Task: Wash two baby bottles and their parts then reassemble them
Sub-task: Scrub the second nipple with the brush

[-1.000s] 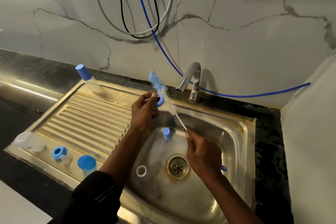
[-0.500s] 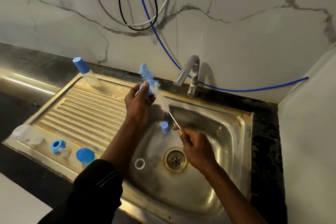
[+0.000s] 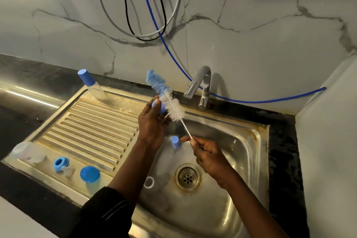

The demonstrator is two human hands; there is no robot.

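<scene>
My left hand (image 3: 152,121) holds a small blue bottle part (image 3: 161,109) above the sink's left edge. Against that part lies the bristle head of a blue and white bottle brush (image 3: 168,100), whose thin handle my right hand (image 3: 209,153) pinches over the basin. Inside the steel sink (image 3: 241,160) lies a clear bottle with a blue end (image 3: 174,141), and a white ring (image 3: 149,182) rests near the drain (image 3: 187,177). On the drainboard (image 3: 92,121) front sit a clear bottle part (image 3: 25,150), a blue collar with teat (image 3: 61,164) and a blue cap (image 3: 89,174).
A clear bottle with a blue cap (image 3: 90,85) stands at the drainboard's back corner. The tap (image 3: 199,87) rises behind the basin, with no water showing. A blue hose (image 3: 251,100) and looped cables (image 3: 146,15) hang on the marble wall. Black counter surrounds the sink.
Both hands kept their grips while the brush head shifted slightly against the blue part. The view has drifted a little.
</scene>
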